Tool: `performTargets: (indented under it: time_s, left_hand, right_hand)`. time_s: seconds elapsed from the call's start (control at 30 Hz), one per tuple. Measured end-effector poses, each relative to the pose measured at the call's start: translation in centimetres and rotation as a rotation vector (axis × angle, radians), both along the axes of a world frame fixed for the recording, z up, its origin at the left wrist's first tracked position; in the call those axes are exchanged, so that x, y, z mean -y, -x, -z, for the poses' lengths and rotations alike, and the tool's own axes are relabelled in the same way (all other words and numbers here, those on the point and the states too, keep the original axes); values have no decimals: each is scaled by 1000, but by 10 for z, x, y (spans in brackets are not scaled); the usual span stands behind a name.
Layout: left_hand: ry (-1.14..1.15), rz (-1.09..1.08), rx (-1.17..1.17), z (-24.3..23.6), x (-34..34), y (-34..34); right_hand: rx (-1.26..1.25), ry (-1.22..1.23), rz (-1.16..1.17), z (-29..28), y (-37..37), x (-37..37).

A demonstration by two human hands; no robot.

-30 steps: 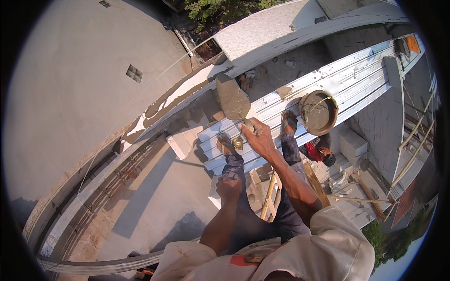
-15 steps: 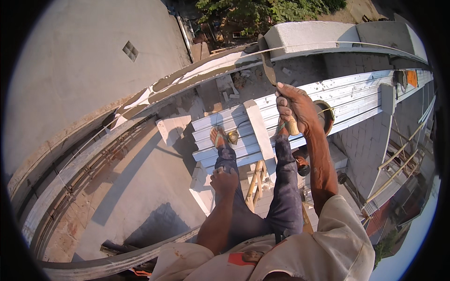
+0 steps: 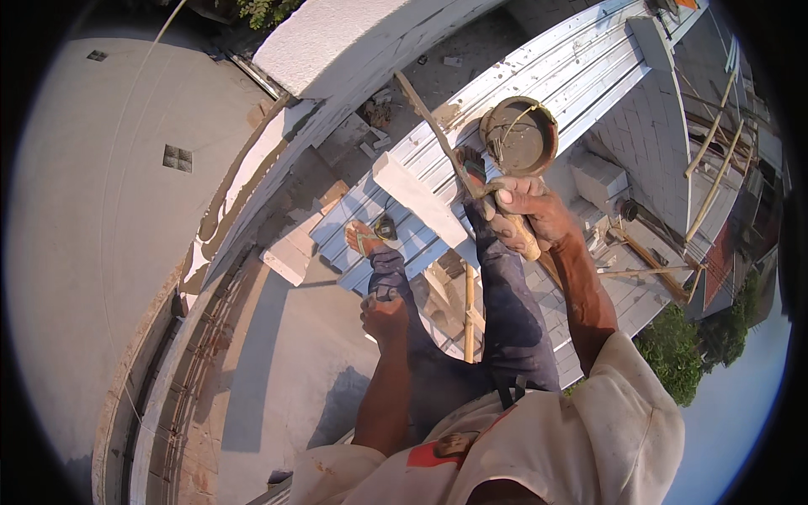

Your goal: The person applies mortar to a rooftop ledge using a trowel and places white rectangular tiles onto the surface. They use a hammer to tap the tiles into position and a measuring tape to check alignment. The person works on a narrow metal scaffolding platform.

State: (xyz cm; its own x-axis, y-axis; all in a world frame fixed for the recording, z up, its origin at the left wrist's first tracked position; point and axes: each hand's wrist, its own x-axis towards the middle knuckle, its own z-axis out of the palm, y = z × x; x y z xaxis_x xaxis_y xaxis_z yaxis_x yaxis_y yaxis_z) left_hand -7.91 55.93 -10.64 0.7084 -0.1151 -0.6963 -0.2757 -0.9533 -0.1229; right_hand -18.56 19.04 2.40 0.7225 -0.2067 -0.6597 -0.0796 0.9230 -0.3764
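Right hand (image 3: 539, 217) out ahead of the body, over the dark-trousered right leg (image 3: 509, 295); grip narrow, fingers and thumb wrapped around the wooden handle (image 3: 527, 241) of a trowel (image 3: 439, 135). Blade seen nearly edge-on, smeared with grey mortar, pointing toward 11 o'clock from the hand; handle butt shows below the fingers, toward 5 o'clock. Left hand (image 3: 385, 316) at 8 o'clock from the right, against or just above the left leg (image 3: 391, 273); fingers curled inward, contact with the cloth uncertain, and whether anything sits inside that grip cannot be told. Round bucket (image 3: 550, 143) at 12 o'clock from the right hand, near it, containing wet grey mix, a yellowish cord handle across its top; it stands on ribbed metal sheeting (image 3: 581, 63), just beside the right foot (image 3: 473, 160). White block (image 3: 421, 200) lies on the same sheeting at 9 o'clock from the right hand, between the feet. Left foot (image 3: 360, 236), in a sandal, has a small dark-and-yellow tape measure (image 3: 385, 226) at its 2 o'clock, very near. At 10 o'clock from the left hand, a wall top (image 3: 225, 195) carries uneven mortar streaks over white; beyond it a pale grey slab (image 3: 109, 227) with a square grate (image 3: 177, 158). White blockwork (image 3: 328, 38) at 11 o'clock in the view; bamboo pole (image 3: 469, 313) upright between the legs; green foliage (image 3: 673, 353) toward 4 o'clock.
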Motion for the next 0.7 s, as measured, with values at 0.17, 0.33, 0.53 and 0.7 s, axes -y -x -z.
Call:
performTargets:
  time_s: [0.17, 0.33, 0.53, 0.7]
  left_hand:
    - [-115, 144, -69, -3, 38, -1]
    - [-163, 149, -79, -3, 55, -3]
    - [-168, 188, -64, 2, 54, -6]
    - [-177, 117, -34, -5, 47, 4]
  right_hand:
    - [-977, 420, 33, 99, 122, -46]
    - [-1095, 414, 31, 270, 231, -43]
    - [-1594, 1506, -574, 278, 178, -73]
    - [-986, 845, -699, 310, 99, -185]
